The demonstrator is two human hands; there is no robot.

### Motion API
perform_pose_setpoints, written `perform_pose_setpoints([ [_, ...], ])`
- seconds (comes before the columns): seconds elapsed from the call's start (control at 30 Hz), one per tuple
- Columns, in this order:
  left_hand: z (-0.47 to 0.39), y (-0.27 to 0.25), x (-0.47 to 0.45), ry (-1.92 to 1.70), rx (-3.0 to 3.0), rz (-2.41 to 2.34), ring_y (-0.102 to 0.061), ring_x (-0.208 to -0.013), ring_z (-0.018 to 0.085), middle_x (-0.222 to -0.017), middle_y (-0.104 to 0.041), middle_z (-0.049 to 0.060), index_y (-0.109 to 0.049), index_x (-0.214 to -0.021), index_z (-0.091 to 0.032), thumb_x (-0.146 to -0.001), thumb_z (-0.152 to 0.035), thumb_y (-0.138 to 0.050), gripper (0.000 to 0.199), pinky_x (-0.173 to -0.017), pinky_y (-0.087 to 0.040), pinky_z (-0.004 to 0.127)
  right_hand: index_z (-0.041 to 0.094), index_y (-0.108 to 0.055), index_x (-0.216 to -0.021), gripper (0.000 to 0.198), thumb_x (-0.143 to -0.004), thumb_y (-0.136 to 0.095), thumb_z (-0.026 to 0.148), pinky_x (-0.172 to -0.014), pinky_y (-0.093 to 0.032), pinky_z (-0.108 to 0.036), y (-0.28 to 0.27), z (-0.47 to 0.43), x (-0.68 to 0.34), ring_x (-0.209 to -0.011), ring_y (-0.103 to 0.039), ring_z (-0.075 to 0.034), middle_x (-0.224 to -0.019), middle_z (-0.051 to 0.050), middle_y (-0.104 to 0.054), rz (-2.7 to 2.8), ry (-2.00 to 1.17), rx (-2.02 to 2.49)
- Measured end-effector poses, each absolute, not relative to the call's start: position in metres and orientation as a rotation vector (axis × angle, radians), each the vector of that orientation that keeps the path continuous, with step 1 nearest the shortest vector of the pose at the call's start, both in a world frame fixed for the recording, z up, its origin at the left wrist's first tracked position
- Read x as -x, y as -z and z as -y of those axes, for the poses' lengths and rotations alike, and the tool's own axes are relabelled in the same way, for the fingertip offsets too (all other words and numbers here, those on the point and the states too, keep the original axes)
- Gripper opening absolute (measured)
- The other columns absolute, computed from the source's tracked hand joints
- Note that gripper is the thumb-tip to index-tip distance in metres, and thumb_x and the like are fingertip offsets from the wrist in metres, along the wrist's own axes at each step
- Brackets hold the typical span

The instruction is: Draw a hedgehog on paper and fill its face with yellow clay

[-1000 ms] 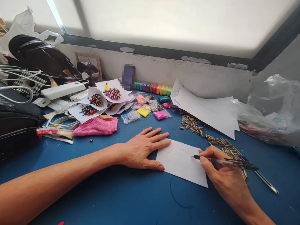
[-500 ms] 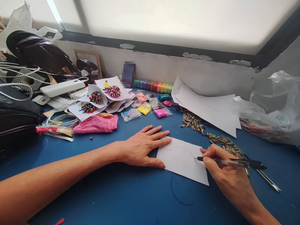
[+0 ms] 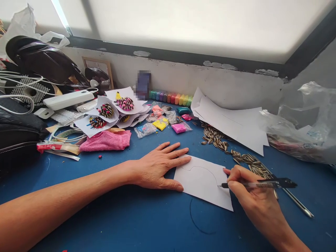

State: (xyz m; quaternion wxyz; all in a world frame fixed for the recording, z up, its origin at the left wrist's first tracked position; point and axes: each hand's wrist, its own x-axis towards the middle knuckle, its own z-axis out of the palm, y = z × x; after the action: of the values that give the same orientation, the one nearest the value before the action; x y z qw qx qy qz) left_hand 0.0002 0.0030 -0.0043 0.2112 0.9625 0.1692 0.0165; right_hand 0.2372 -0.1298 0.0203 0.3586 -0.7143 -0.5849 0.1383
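Observation:
A small sheet of white paper [image 3: 202, 185] lies on the blue tabletop, with a thin curved pen line across its upper half. My left hand [image 3: 161, 166] rests flat with fingers spread, its fingertips and thumb on the paper's left edge. In my right hand [image 3: 254, 196] is a clear-barrelled black pen [image 3: 262, 184], pinched between thumb and fingers. The pen's tip touches the paper at the right end of the curved line. Beside that hand, sunflower seeds [image 3: 215, 137] trail across the table, and a slim metallic rod [image 3: 298, 203] lies partly behind the pen.
Hedgehog pictures [image 3: 124, 102] with seed spines, a pink cloth [image 3: 106, 140] and bagged colored clay [image 3: 181, 126] lie at the back left and middle. White sheets [image 3: 231, 117] and a clear plastic bag [image 3: 301, 129] stand back right. Cables, a power strip [image 3: 69, 99] and a black bag crowd the left.
The pen tip has moved down a little on the paper, and the curved line has grown longer at its right end. My left hand stays in place on the paper.

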Motion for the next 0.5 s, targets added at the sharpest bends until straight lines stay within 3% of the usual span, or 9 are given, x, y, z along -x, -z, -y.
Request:
perform_pose_setpoints([
  [0.3,-0.0032,0.0047,0.0007,-0.081,-2.651,-0.456,-0.006,-0.15,0.03,-0.161,-0.011,0.0,-0.016,-0.155,-0.031,-0.085,-0.074,-0.045,0.087,-0.121,-0.002,0.048,0.025,-0.051,-0.054,0.025,-0.075,-0.055,0.038,-0.073,-0.052,-0.031,-0.0172,0.1307,-0.2423,-0.075,-0.067,-0.022,-0.06,0.001,-0.053,1.356,-0.457,1.768],
  [0.5,-0.0032,0.0015,0.0002,-0.027,-2.656,-0.467,-0.003,-0.15,0.03,-0.161,-0.01,0.0,-0.017,-0.155,-0.028,-0.085,-0.076,-0.042,0.089,-0.122,0.0,0.048,0.024,-0.057,-0.064,0.03,-0.083,-0.055,0.047,-0.05,-0.042,-0.024,-0.0178,0.1305,-0.2377,-0.06,-0.052,-0.016,-0.064,0.0,-0.053,1.293,-0.482,1.764],
])
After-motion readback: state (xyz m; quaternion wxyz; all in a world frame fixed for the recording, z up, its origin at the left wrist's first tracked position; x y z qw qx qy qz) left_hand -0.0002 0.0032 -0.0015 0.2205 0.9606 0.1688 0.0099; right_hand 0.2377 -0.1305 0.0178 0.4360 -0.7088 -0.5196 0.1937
